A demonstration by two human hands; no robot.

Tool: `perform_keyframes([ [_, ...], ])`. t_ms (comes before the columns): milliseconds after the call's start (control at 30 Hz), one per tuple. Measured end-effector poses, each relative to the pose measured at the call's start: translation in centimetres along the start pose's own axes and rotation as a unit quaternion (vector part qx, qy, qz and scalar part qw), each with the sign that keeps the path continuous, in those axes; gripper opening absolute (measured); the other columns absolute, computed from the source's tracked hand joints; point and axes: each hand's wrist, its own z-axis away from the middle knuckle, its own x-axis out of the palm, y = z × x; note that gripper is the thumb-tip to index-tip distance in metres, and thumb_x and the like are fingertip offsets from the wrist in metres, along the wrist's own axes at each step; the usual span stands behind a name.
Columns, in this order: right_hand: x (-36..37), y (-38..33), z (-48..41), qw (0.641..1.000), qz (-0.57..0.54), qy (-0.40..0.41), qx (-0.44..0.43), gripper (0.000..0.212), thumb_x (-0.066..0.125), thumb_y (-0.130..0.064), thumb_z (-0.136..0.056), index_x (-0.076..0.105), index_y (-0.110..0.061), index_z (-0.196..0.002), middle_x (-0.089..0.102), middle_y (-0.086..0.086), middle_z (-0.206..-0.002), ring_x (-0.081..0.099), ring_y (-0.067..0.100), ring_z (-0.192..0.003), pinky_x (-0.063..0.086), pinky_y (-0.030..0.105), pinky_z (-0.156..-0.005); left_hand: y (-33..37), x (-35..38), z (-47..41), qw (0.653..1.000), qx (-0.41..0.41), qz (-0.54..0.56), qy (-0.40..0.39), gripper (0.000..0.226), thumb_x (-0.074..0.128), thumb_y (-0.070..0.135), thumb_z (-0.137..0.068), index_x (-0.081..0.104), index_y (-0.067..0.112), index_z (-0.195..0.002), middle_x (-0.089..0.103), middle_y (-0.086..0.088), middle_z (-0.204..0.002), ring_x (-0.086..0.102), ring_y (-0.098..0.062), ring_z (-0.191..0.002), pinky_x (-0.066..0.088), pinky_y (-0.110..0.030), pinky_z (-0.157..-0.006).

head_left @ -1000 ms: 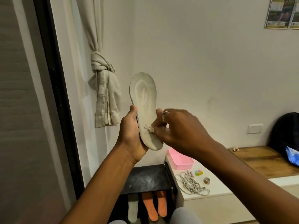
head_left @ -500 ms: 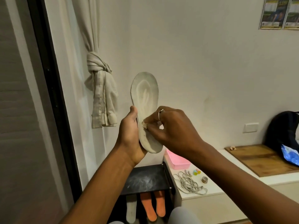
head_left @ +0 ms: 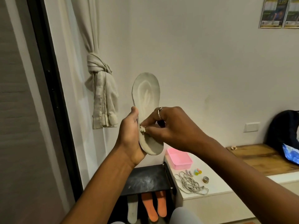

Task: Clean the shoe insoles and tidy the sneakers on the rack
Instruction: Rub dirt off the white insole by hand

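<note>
grey insole (head_left: 146, 94): its middle is covered by the right hand (head_left: 171, 126). the fingers of the left hand (head_left: 129, 135) are out of sight behind it. pale wad (head_left: 142, 130), pinched at the insole's left edge: too small to identify. posters (head_left: 278, 12), far right: cut by the top and right edges, print unreadable. dark bag (head_left: 281, 130): cut by the right edge. orange insoles (head_left: 150, 207) and white insole (head_left: 132, 210): upper ends hidden under the black shelf (head_left: 145, 180).
</note>
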Motion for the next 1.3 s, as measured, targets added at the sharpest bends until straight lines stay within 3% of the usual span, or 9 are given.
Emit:
perform_keyframes([
  [200, -1.4, 1.5, -3.3, 0.964, 0.247, 0.098, -0.003, 0.015, 0.068, -0.026, -0.093, 0.079, -0.026, -0.102, 0.071, -0.009, -0.099, 0.062, 0.014, -0.094, 0.052, 0.032, -0.069, -1.3, 1.0, 0.1, 0.999, 0.001, -0.009, -0.048, 0.063, 0.019, 0.058, -0.106, 0.06, 0.023, -0.137, 0.069, -0.012, -0.128, 0.068, -0.036, -0.115, 0.056, -0.064, -0.086],
  [400, -1.0, 0.9, -2.3, 1.0, 0.015, 0.014, 0.005, 0.011, 0.072, -0.023, -0.092, 0.078, -0.02, -0.101, 0.073, -0.006, -0.097, 0.073, 0.012, -0.081, 0.062, 0.029, -0.062, -0.6, 0.7, 0.3, 0.998, 0.02, -0.007, -0.058, 0.059, 0.018, 0.053, -0.108, 0.063, 0.023, -0.133, 0.073, -0.012, -0.121, 0.072, -0.032, -0.107, 0.058, -0.063, -0.081],
  [567, -2.5, 2.2, -3.5, 0.961, 0.253, 0.106, 0.012, 0.015, 0.068, -0.029, -0.093, 0.079, -0.027, -0.102, 0.071, -0.009, -0.1, 0.064, 0.014, -0.091, 0.047, 0.028, -0.066, -1.5, 1.2, 0.1, 0.998, -0.008, -0.034, -0.045, 0.063, 0.02, 0.059, -0.106, 0.061, 0.022, -0.136, 0.071, -0.012, -0.124, 0.065, -0.038, -0.118, 0.059, -0.059, -0.083],
  [633, -2.1, 2.0, -3.5, 0.974, 0.191, 0.121, 0.005, 0.014, 0.069, -0.025, -0.092, 0.079, -0.024, -0.1, 0.071, -0.009, -0.097, 0.065, 0.012, -0.09, 0.054, 0.031, -0.069, -1.5, 1.2, 0.1, 0.998, -0.003, -0.035, -0.048, 0.062, 0.02, 0.058, -0.106, 0.061, 0.022, -0.135, 0.071, -0.012, -0.125, 0.064, -0.038, -0.119, 0.058, -0.06, -0.084],
  [733, -1.2, 1.6, -1.8, 0.997, 0.07, 0.016, -0.04, 0.013, 0.072, -0.022, -0.092, 0.079, -0.019, -0.103, 0.071, -0.007, -0.098, 0.068, 0.01, -0.086, 0.06, 0.029, -0.071, -0.9, 0.7, 0.2, 0.999, 0.012, -0.021, -0.049, 0.064, 0.018, 0.056, -0.107, 0.063, 0.018, -0.133, 0.07, -0.014, -0.125, 0.068, -0.034, -0.115, 0.055, -0.063, -0.088],
  [900, -2.3, 2.9, -1.9, 0.959, 0.245, 0.073, -0.12, 0.013, 0.073, -0.017, -0.09, 0.08, -0.018, -0.101, 0.074, -0.001, -0.095, 0.063, 0.021, -0.087, 0.057, 0.04, -0.069, -1.0, 0.9, 0.1, 0.998, -0.002, -0.037, -0.056, 0.066, 0.017, 0.057, -0.106, 0.062, 0.018, -0.133, 0.069, -0.013, -0.128, 0.066, -0.037, -0.117, 0.054, -0.066, -0.09],
  [1033, -2.8, 2.1, -2.5, 0.999, 0.044, 0.009, -0.014, 0.011, 0.073, -0.015, -0.092, 0.08, -0.017, -0.1, 0.073, -0.01, -0.089, 0.067, 0.003, -0.08, 0.056, 0.02, -0.071, -1.1, 1.1, 0.2, 0.997, 0.004, -0.038, -0.062, 0.06, 0.018, 0.056, -0.107, 0.067, 0.027, -0.127, 0.071, -0.01, -0.124, 0.064, -0.04, -0.118, 0.054, -0.066, -0.087],
  [1133, -3.2, 2.0, -2.8, 0.995, -0.045, -0.065, 0.057, 0.01, 0.073, -0.023, -0.092, 0.079, -0.02, -0.099, 0.076, -0.009, -0.086, 0.071, 0.003, -0.081, 0.059, 0.022, -0.07, -0.8, 0.9, 0.1, 0.998, 0.002, -0.03, -0.053, 0.061, 0.018, 0.057, -0.107, 0.068, 0.027, -0.127, 0.072, -0.011, -0.122, 0.065, -0.039, -0.118, 0.055, -0.066, -0.087],
  [1300, -1.0, 2.3, -2.0, 0.996, 0.06, 0.062, -0.019, 0.011, 0.071, -0.015, -0.093, 0.077, -0.017, -0.102, 0.06, -0.018, -0.09, 0.059, 0.003, -0.073, 0.052, 0.015, -0.065, -1.0, 1.0, 0.2, 0.998, -0.002, -0.018, -0.058, 0.06, 0.018, 0.056, -0.107, 0.059, 0.023, -0.137, 0.069, -0.012, -0.128, 0.069, -0.035, -0.113, 0.054, -0.065, -0.088],
])
